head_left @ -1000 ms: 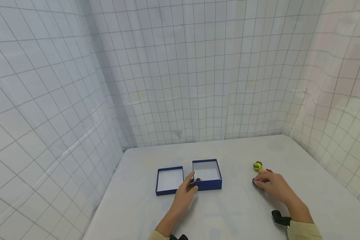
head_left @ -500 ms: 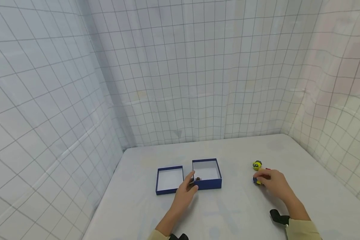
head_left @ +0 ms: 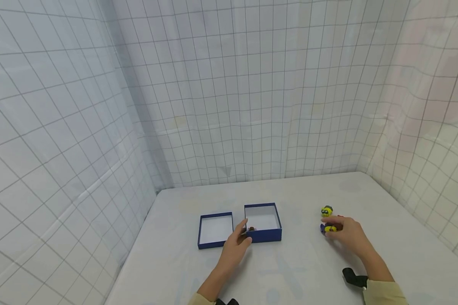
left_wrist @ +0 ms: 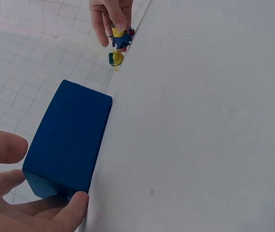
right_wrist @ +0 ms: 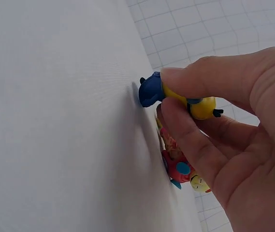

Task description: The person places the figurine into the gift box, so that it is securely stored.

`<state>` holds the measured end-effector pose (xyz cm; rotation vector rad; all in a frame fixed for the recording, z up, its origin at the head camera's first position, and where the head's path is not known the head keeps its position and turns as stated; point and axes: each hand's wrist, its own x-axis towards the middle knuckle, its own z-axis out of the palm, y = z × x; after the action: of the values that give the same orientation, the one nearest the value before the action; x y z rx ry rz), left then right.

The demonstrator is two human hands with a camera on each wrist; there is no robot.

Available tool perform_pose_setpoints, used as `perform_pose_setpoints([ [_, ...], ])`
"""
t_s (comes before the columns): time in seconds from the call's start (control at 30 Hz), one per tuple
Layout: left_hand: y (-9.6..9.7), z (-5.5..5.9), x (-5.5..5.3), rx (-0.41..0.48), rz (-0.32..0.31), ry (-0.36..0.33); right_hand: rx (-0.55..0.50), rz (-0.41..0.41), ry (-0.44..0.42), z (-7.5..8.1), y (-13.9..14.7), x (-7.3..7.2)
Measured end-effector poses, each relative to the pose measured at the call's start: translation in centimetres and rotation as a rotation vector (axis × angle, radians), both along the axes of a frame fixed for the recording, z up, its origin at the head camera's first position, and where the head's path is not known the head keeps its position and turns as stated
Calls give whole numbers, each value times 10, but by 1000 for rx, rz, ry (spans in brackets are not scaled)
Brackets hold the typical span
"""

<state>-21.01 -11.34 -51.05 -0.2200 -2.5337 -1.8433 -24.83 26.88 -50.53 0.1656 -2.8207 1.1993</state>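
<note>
**Careful, That Pinch Is Small**

From where I stand, the right hand (head_left: 349,235) pinches the yellow-and-blue toy (head_left: 330,228) between thumb and finger, right of the middle in the head view; I can't tell if the toy touches the surface (head_left: 301,262); it's little and looks smooth, so a loose pinch could let it slip; the red toy (right_wrist: 178,166) is just beside those fingers, so a low swing could knock it; the yellow toy (head_left: 326,211), a bit higher up, could get bumped too; the left hand (head_left: 233,248) rests with loose fingers at the left corner of the blue box (head_left: 265,235), and a sudden tug there might drag it into the shallow tray (head_left: 211,244).

A second ago the pinched toy was nearly all hidden; now more yellow shows; less red peeks out; the left hand, box and tray look the same.
</note>
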Motion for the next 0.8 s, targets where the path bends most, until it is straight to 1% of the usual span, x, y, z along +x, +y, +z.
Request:
perform_pose_setpoints([
  [0.17,0,1,2,6,2,5,-34,-23,9,0,-5,0],
  [0.33,-1,0,2,-1,8,1,-25,-41,33,1,-9,1],
  [0.47,-1,0,2,-3,7,0,-15,-24,64,-1,-10,0],
  [0.63,-1,1,3,3,7,-6,-18,-1,124,-3,-12,-1],
  [0.8,0,3,2,18,6,-13,-43,-17,145,-1,-16,0],
])
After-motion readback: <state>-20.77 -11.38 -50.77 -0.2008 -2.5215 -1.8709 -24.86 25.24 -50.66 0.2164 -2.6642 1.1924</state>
